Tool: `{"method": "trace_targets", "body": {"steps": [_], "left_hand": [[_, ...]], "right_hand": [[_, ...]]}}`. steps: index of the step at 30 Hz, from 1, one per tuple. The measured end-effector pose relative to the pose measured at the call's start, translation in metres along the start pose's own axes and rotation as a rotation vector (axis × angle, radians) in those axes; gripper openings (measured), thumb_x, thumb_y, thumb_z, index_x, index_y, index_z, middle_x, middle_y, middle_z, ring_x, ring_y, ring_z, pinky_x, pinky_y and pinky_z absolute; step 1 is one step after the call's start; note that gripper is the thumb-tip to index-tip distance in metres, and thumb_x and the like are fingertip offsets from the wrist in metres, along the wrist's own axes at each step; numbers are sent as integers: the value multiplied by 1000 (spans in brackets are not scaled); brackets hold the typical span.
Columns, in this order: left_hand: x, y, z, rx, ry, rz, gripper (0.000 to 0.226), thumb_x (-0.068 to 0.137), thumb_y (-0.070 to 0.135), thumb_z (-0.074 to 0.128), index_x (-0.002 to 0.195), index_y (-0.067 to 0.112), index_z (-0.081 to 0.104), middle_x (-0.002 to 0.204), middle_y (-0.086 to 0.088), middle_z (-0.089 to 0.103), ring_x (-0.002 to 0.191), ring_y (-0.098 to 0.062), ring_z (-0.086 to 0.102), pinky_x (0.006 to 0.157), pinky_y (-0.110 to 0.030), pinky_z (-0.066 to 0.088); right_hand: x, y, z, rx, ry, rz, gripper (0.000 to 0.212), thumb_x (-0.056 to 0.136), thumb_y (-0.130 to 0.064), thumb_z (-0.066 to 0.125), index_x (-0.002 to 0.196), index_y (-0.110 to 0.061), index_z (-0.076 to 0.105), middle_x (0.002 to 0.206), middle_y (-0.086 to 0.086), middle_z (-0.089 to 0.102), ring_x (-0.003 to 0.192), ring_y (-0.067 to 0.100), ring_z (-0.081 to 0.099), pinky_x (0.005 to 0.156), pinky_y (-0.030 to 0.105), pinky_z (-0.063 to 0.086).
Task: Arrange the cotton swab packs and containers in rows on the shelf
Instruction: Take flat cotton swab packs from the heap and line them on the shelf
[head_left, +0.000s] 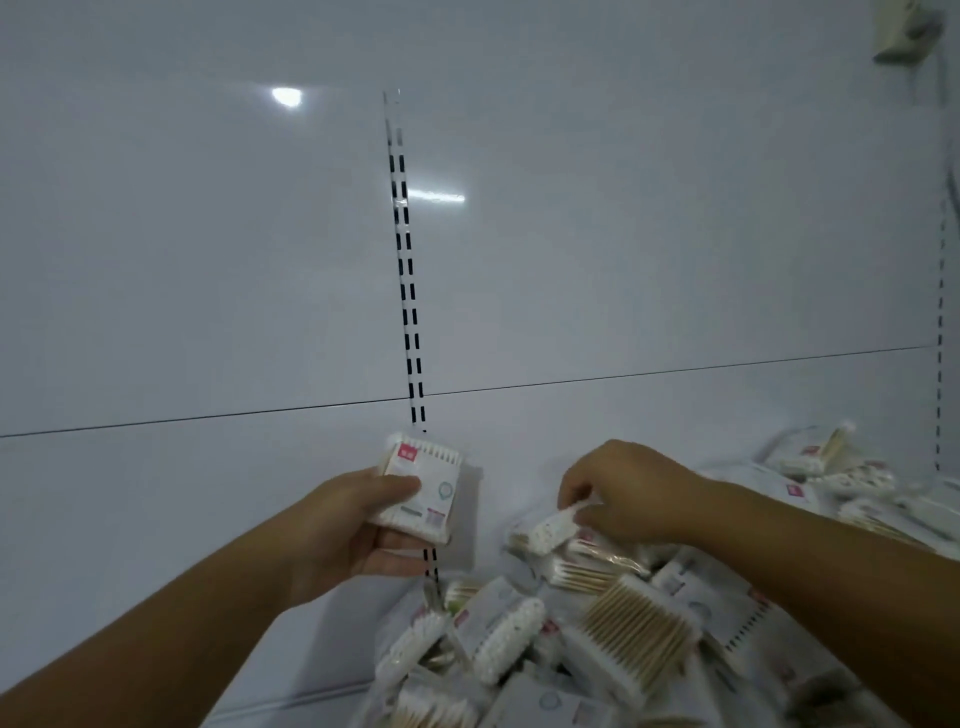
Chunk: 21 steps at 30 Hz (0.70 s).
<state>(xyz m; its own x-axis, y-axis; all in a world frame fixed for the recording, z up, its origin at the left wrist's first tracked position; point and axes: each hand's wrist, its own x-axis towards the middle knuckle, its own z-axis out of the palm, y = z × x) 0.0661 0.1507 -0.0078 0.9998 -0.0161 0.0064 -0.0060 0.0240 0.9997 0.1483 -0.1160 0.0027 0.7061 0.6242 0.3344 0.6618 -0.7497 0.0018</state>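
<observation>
- Two hands are busy: the left hand (358, 525) has its grip round a stack of packs (423, 488) held above the shelf (332, 644), and the right hand (628, 493) pinches one pack (550, 525) on top of the loose pile (571, 634).
- Tugging it free could drag neighbouring packs off the pile.
- The right fingertips are hidden, and the frame cuts off the pile's near side.
</observation>
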Motion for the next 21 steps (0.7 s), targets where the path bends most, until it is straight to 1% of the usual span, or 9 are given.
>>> {"method": "trace_targets", "body": {"steps": [2, 4, 6, 8, 10, 13, 16, 18, 21], "left_hand": [[-3, -5, -2, 17, 39, 2, 27, 96, 19, 52, 119, 7, 58, 101, -18, 73, 84, -29, 73, 60, -36, 59], [-5, -8, -3, -5, 75, 3, 33, 97, 27, 51, 123, 8, 58, 102, -17, 73, 87, -28, 73, 62, -38, 60], [-9, -9, 1, -128, 33, -39, 47, 91, 44, 53, 122, 9, 61, 108, -19, 71, 94, -31, 71, 66, -42, 61], [-15, -10, 8, -259, -76, -59, 57, 80, 52, 56, 118, 11, 66, 115, -22, 68, 101, -36, 68, 73, -46, 60], [-21, -15, 11, -339, -124, -22, 50, 81, 35, 62, 123, 7, 61, 114, -23, 68, 97, -36, 69, 69, -44, 61], [-28, -23, -2, -298, -18, 28, 47, 75, 12, 65, 121, 8, 57, 105, -21, 71, 85, -31, 73, 59, -33, 59], [-37, -30, -24, -274, 112, 23, 49, 70, 9, 67, 118, 8, 58, 100, -19, 73, 80, -30, 73, 55, -32, 58], [-42, -36, -33, -289, 141, -9, 49, 70, 9, 68, 118, 6, 58, 99, -20, 73, 80, -32, 73, 54, -32, 58], [-47, -46, -40, -305, 107, -50, 47, 72, 12, 68, 118, 5, 59, 103, -21, 72, 83, -32, 73, 56, -32, 59]], "right_hand": [[0, -3, -6, 61, 174, -15, 17, 88, -27, 63, 104, -28, 71, 103, -13, 68, 85, -2, 55, 75, 15, 42], [-1, -15, -12, 195, 383, -92, 14, 87, -27, 66, 99, -27, 73, 97, -14, 70, 76, -8, 54, 72, 12, 43], [-3, -38, -14, 263, 510, -250, 11, 85, -22, 69, 95, -22, 74, 95, -11, 71, 78, -6, 58, 73, 10, 45], [-4, -60, -8, 237, 515, -405, 10, 83, -16, 73, 92, -15, 75, 97, -5, 71, 85, 3, 62, 75, 15, 47], [-4, -79, 2, 206, 443, -476, 15, 81, -19, 74, 96, -15, 75, 104, -4, 69, 91, 9, 62, 79, 21, 48], [0, -85, 8, 291, 279, -427, 29, 84, -27, 70, 113, -23, 69, 118, -9, 62, 103, 5, 56, 88, 23, 46], [6, -74, 10, 160, -187, -279, 44, 81, -33, 70, 123, -36, 59, 128, -14, 52, 114, 5, 49, 99, 27, 41], [6, -71, 15, -19, -420, -246, 49, 79, -36, 72, 125, -36, 57, 131, -12, 49, 115, 9, 49, 98, 27, 41], [6, -72, 25, -165, -389, -297, 43, 84, -30, 68, 126, -32, 58, 131, -12, 51, 116, 8, 43, 90, 19, 34]]}}
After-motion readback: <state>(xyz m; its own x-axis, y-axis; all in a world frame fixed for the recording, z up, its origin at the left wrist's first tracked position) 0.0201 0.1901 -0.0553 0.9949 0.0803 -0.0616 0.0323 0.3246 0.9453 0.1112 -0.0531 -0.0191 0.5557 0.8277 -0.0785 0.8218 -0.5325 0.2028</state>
